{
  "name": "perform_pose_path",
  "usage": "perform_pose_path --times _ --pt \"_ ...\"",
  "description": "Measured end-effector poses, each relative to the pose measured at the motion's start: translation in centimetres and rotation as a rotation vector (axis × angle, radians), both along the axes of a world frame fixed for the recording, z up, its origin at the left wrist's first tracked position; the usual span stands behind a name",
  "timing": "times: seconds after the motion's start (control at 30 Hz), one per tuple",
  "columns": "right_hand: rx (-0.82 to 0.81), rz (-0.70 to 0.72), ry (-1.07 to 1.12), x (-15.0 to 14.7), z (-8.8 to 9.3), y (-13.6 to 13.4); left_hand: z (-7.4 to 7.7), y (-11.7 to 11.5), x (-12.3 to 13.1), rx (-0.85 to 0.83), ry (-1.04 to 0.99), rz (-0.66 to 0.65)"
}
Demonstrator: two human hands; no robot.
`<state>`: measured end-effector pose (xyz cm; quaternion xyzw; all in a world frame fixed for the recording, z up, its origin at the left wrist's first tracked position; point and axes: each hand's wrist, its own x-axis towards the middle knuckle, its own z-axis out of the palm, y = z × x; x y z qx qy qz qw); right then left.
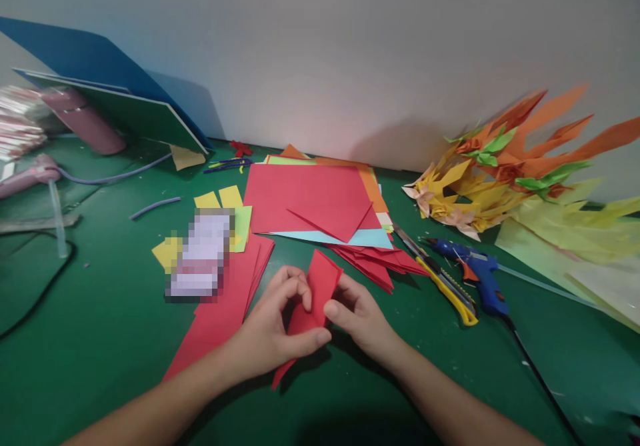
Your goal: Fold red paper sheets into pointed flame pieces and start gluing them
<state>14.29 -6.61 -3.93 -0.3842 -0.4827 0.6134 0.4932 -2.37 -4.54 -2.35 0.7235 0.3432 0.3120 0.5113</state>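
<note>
A folded strip of red paper (323, 283) is held up between my two hands, just above the green table. My left hand (283, 319) curls round its lower part, thumb stretched across the front and fingers bent behind and along the edge. On the other side, my right hand (357, 309) pinches the strip's right edge between thumb and fingers. Flat red sheets (227, 306) lie under and beside my left forearm. Beyond my hands is a stack of coloured paper topped by a red sheet (305, 189), with several folded red pieces (370, 266) at its near right edge.
A phone with a blurred screen (203, 253) lies left among yellow paper pieces. To the right are a yellow box cutter (450, 293), a blue glue gun (480, 273) with its cord, and folded paper flowers (505, 166). A pink bottle (90, 123) leans at the far left.
</note>
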Motion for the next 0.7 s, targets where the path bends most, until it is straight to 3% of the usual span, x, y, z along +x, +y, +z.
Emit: perform_pose_path --times 0.53,0.7 --pt "-0.071 -0.033 0.026 0.18 0.11 0.26 0.06 0.4 -0.09 0.021 0.017 0.022" --pt "-0.091 -0.046 0.069 0.04 0.29 0.23 0.33 0.42 -0.15 -0.011 0.009 0.081"
